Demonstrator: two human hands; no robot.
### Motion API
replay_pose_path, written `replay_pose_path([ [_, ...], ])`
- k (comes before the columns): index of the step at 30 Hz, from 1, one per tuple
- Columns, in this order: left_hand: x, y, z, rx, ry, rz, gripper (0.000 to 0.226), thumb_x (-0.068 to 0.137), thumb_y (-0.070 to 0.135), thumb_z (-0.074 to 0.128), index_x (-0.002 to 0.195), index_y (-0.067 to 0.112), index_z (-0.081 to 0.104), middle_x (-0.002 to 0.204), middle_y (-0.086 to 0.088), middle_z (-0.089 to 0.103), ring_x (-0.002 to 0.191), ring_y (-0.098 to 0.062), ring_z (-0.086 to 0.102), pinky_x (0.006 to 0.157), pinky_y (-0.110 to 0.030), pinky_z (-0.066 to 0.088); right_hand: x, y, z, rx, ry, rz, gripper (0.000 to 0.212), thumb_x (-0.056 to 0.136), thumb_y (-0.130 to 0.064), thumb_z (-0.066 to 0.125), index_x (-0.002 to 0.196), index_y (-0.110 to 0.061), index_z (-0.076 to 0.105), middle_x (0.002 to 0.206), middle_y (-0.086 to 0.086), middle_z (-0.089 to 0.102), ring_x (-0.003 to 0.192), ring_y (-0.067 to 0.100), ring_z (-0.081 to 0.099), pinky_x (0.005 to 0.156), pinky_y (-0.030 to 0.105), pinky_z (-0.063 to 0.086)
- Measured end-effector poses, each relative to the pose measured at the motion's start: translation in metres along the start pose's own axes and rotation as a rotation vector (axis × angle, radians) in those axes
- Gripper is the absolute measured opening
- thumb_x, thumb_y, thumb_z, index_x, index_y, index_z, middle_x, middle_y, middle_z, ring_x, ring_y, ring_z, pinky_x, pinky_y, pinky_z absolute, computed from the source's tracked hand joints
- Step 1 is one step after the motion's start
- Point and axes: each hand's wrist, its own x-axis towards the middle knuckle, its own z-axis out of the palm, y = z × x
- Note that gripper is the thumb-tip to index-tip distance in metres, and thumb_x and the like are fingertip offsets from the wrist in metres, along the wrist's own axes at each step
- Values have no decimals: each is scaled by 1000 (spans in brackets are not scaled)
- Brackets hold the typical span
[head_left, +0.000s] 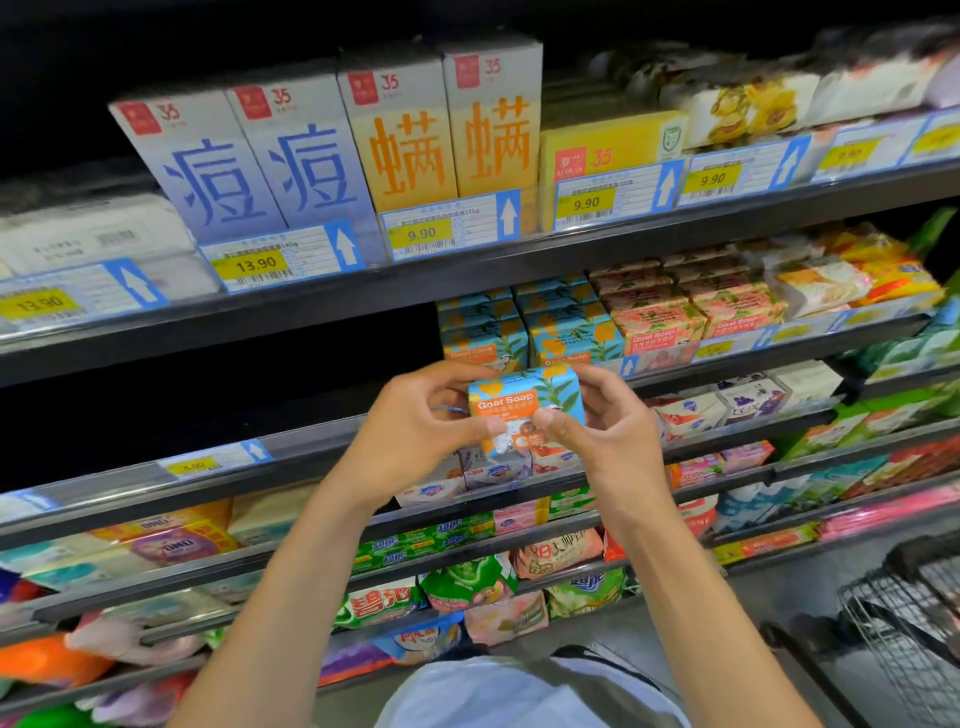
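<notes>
A blue and orange "Goat Soap" box (527, 397) is held up in front of the shelves, at the middle of the view. My left hand (415, 431) grips its left end, thumb across the lower front. My right hand (608, 426) grips its right end, thumb on the front and fingers behind. Right behind the box, on the second shelf, stand stacks of the same blue goat soap (566, 327) and pink goat soap boxes (660, 317).
Store shelves hold soap. The top shelf (467, 270) carries tall blue boxes (260, 161), orange boxes (447, 135) and price tags. Lower shelves (260, 561) are full of wrapped soaps. A wire shopping cart (909, 623) stands at the lower right.
</notes>
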Motion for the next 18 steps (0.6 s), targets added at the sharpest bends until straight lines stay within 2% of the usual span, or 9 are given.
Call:
replay_pose_path([
  [3, 3, -1, -12, -28, 42, 22, 40, 81, 16, 86, 117, 25, 72, 109, 7, 77, 104, -13, 72, 87, -32, 61, 4, -4, 7, -119, -38, -91, 40, 88, -20, 80, 125, -25, 66, 115, -12, 75, 113, 2, 69, 96, 23, 56],
  [5, 7, -1, -23, 8, 94, 42, 39, 81, 16, 86, 116, 25, 73, 108, 9, 77, 105, -11, 71, 87, -35, 61, 10, -5, 3, -339, -24, -237, 34, 97, -28, 73, 130, -23, 66, 123, -17, 69, 120, -2, 63, 101, 17, 49],
  [8, 16, -1, -36, 8, 180, 45, 38, 81, 13, 86, 114, 26, 73, 107, 11, 76, 106, -8, 69, 87, -37, 62, 26, 4, -13, -658, 23, -467, 37, 101, -33, 66, 134, -15, 65, 134, -8, 64, 130, -1, 52, 108, 15, 38],
  [11, 24, -4, -39, 24, 205, 45, 39, 81, 10, 85, 114, 25, 72, 107, 11, 76, 104, -3, 69, 86, -29, 61, 47, 17, -30, -941, -8, -663, 45, 99, -27, 74, 138, -8, 61, 140, 6, 60, 136, 19, 51, 115, 28, 39],
  [13, 27, -8, -37, 80, 209, 57, 39, 82, 8, 85, 114, 27, 72, 108, 12, 75, 101, 1, 68, 85, -23, 60, 58, 22, -37, -1060, -36, -760, 48, 99, -29, 73, 139, -7, 60, 141, 9, 59, 135, 28, 52, 114, 38, 43],
  [18, 33, -15, -28, 130, 239, 87, 38, 82, 13, 85, 112, 33, 70, 105, 12, 74, 96, 3, 68, 77, -13, 56, 69, 28, -41, -1200, -68, -828, 47, 99, -32, 72, 140, -11, 61, 141, 6, 59, 134, 26, 50, 112, 49, 46],
])
